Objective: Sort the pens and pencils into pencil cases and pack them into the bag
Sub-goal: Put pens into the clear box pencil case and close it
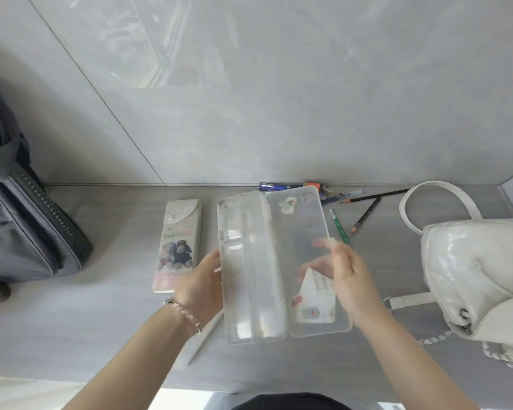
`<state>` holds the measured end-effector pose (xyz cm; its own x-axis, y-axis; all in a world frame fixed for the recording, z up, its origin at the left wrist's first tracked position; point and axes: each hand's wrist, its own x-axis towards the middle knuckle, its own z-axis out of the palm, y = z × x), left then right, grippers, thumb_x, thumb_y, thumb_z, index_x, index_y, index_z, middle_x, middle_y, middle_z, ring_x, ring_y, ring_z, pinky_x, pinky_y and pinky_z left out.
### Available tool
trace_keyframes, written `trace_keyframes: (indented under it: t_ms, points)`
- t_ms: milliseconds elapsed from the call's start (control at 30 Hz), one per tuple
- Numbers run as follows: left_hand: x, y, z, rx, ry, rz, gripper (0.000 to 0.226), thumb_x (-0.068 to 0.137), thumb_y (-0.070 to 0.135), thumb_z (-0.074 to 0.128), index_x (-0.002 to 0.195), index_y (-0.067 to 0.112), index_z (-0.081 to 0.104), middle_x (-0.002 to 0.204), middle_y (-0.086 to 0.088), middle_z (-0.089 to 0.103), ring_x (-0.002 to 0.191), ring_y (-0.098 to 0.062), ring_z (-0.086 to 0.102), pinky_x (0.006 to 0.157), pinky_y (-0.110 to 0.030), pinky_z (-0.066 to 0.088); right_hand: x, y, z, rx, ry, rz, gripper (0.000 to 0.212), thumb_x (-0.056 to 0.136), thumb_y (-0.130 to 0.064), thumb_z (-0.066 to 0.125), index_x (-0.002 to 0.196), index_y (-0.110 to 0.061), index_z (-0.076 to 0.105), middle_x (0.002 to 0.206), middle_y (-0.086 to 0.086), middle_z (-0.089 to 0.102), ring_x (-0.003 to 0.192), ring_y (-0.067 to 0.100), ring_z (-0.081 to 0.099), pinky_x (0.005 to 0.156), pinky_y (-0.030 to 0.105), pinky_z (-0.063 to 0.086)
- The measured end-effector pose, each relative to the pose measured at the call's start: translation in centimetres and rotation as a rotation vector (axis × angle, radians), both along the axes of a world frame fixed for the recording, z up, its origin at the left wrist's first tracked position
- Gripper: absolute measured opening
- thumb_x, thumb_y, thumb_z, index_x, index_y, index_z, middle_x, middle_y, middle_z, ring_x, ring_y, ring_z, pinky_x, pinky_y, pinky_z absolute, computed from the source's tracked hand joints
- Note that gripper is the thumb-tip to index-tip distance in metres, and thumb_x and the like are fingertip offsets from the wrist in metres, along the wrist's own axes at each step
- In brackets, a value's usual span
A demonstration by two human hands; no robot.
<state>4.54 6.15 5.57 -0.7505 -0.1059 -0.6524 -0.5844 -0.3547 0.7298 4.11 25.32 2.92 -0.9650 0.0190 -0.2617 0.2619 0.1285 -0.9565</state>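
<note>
So the clear pencil case (255, 276) is flipped open like a book, held up over the tabletop (101, 321) right in front of me. My left grip (200, 287) is wrapped round the tray's left edge, and my right grip (351, 279) pinches the lid's right edge, fingers showing through the plastic. The other case, the Smile's pencil case (178, 244), lies flat just left of it. Behind, against the wall, there's a little heap of pens (279, 187). A green pen (339, 226) and a dark pencil (366, 216) lie to the right, the white bag (480, 273) beyond them. A dark grey bag (27, 220) sits far left.
</note>
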Motion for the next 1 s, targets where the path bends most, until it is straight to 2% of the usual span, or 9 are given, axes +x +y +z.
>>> trace_keyframes:
  t_ms: [67,167,267,367,467,533,733,867,1000]
  points:
    - [0.5,-0.3,-1.6,0.014,-0.103,0.006,0.026,0.096,0.025,0.040,0.094,0.016,0.065,0.062,0.001,0.070,0.062,-0.016,0.068,0.055,-0.027,0.056,-0.1,-0.1,0.0,0.013,-0.001,0.031,0.032,0.083,-0.044,0.027,0.093,-0.029,0.054,0.069,0.006,0.071,0.083,0.029,0.067,0.087,0.042,0.050]
    - [0.9,0.0,-2.2,-0.055,-0.159,0.046,0.047,0.095,0.046,0.034,0.124,0.013,0.050,0.107,-0.006,0.065,0.112,-0.028,0.056,0.091,-0.037,0.043,0.1,-0.3,-0.4,0.005,-0.026,0.073,0.035,0.083,-0.044,0.027,0.095,-0.028,0.054,0.073,0.007,0.072,0.087,0.029,0.066,0.091,0.044,0.047]
    - [0.4,0.2,-1.5,-0.322,-0.032,0.041,0.054,0.097,0.044,0.029,0.132,0.006,0.044,0.134,-0.008,0.048,0.133,-0.024,0.037,0.106,-0.024,0.025,0.3,0.0,-1.3,0.011,-0.148,0.123,0.036,0.093,-0.039,0.028,0.105,-0.023,0.058,0.082,0.012,0.072,0.089,0.024,0.066,0.089,0.031,0.049]
    - [-0.3,-0.8,-1.0,-0.566,0.034,-0.006,0.042,0.101,0.030,0.024,0.108,0.005,0.057,0.104,0.005,0.049,0.117,-0.015,0.040,0.086,0.000,0.023,0.0,0.6,-2.1,0.085,-0.327,0.263,0.037,0.100,-0.024,0.027,0.110,-0.015,0.062,0.091,0.004,0.072,0.084,0.011,0.065,0.077,0.018,0.048]
    - [-1.8,-0.7,-0.4,-0.648,-0.053,-0.040,0.055,0.100,0.038,0.021,0.118,-0.002,0.053,0.104,-0.015,0.062,0.079,-0.020,0.061,0.068,-0.023,0.045,-2.6,1.7,-3.0,0.451,-0.124,0.256,0.025,0.097,-0.020,0.041,0.110,-0.014,0.062,0.108,-0.003,0.065,0.093,0.006,0.058,0.086,0.020,0.041]
    - [-2.5,-1.0,-0.6,-0.564,-0.088,-0.062,0.057,0.097,0.045,0.022,0.107,0.001,0.056,0.077,-0.015,0.066,0.050,-0.018,0.061,0.047,-0.026,0.051,-5.6,2.0,-3.3,0.684,0.078,0.188,0.023,0.091,-0.010,0.051,0.110,-0.008,0.064,0.110,0.004,0.063,0.103,0.017,0.057,0.089,0.024,0.038]
    - [-3.7,-0.7,-1.7,-0.455,-0.119,-0.035,0.054,0.095,0.050,0.024,0.096,0.006,0.056,0.067,-0.013,0.064,0.042,-0.019,0.061,0.039,-0.026,0.050,-14.0,-0.2,-5.2,1.200,0.191,0.509,0.032,0.086,0.001,0.047,0.117,-0.001,0.055,0.123,0.015,0.053,0.118,0.031,0.044,0.092,0.038,0.039]
    - [-4.2,-1.2,-2.3,-0.407,-0.138,-0.030,0.059,0.095,0.050,0.025,0.103,0.001,0.058,0.068,-0.014,0.064,0.039,-0.018,0.061,0.036,-0.023,0.048,-16.2,-1.0,-6.5,1.413,0.246,0.624,0.023,0.063,0.011,0.068,0.085,0.009,0.063,0.089,0.027,0.062,0.089,0.040,0.060,0.066,0.042,0.052]
    - [-4.1,-1.9,-2.7,-0.411,-0.150,-0.004,0.060,0.095,0.049,0.025,0.103,0.002,0.060,0.070,-0.016,0.066,0.043,-0.021,0.062,0.038,-0.025,0.049,-17.1,-0.5,-7.0,1.559,0.255,0.700,0.039,0.083,0.001,0.050,0.121,-0.002,0.044,0.124,0.016,0.048,0.120,0.031,0.042,0.095,0.036,0.036]
